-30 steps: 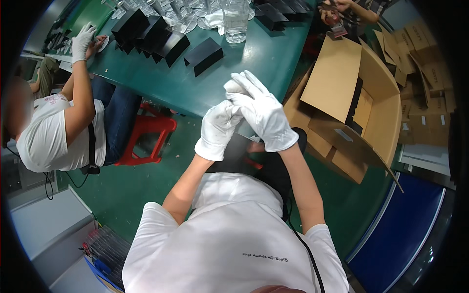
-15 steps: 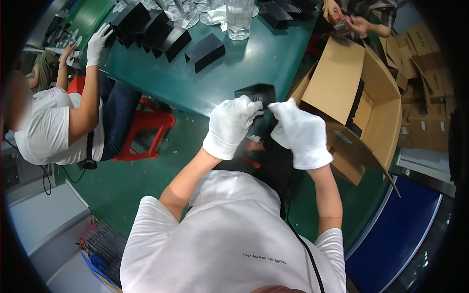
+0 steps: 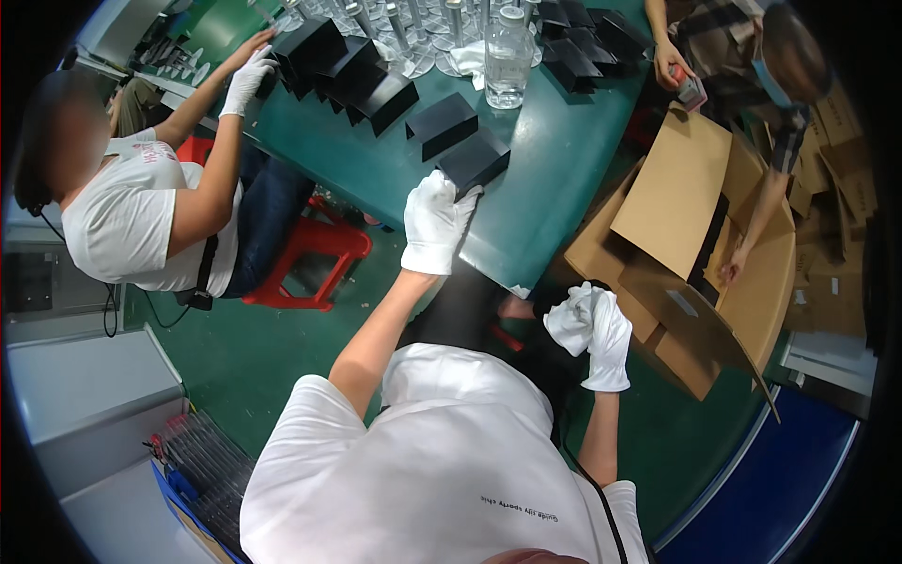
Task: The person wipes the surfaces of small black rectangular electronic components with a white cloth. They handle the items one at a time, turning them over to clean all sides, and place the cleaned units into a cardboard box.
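Two white-gloved hands belong to the person seen from above. Left hand (image 3: 435, 218) reaches forward to the edge of the green bench (image 3: 554, 160), and its fingers (image 3: 460, 199) lie on a small black box (image 3: 475, 160) that sits at the near edge of the bench; I cannot tell if they grip it or only press on it. Right hand (image 3: 594, 331) is low, near the body and well apart from the bench, with fingers curled loosely and nothing visible in them.

Further on the bench stand more black boxes (image 3: 352, 68) in a row and a clear plastic bottle (image 3: 508, 62). An open cardboard carton (image 3: 695, 244) stands on the green floor (image 3: 244, 348) at the right. A red stool (image 3: 310, 258) is under a co-worker at the left, whose gloved hand (image 3: 246, 80) touches the boxes.
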`<act>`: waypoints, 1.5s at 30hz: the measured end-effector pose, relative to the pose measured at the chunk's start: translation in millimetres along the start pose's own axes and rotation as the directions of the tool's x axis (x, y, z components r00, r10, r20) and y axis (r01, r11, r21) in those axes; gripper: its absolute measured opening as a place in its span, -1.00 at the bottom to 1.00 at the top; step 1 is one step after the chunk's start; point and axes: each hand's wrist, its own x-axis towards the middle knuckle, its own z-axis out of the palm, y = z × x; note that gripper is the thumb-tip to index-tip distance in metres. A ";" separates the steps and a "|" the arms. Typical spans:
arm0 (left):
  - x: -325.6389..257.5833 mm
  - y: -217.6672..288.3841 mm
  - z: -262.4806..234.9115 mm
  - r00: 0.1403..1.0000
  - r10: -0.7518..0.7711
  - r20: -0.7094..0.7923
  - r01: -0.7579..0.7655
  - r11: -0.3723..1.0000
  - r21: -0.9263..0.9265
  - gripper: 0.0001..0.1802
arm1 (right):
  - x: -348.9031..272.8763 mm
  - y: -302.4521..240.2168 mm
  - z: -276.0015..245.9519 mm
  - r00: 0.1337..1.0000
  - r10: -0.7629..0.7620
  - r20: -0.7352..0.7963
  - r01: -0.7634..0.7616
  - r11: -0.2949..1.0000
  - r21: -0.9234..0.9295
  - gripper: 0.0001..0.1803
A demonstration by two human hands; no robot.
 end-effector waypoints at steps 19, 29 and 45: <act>37.8 88.1 -22.6 0.822 -0.364 0.438 0.568 0.488 -0.662 -0.68 | -8.2 20.1 8.0 0.984 -0.016 0.179 0.114 0.824 -0.555 -0.72; 190.7 84.2 229.7 0.473 -0.194 0.859 0.583 -0.662 -0.471 -0.45 | -15.3 22.6 10.6 0.973 0.231 0.026 -0.224 0.961 -0.162 -0.48; -21.6 82.4 38.9 0.463 -0.400 0.791 0.781 -0.238 -0.578 -0.57 | 137.7 -72.3 8.2 0.783 -0.566 -0.257 0.591 0.806 0.028 -0.52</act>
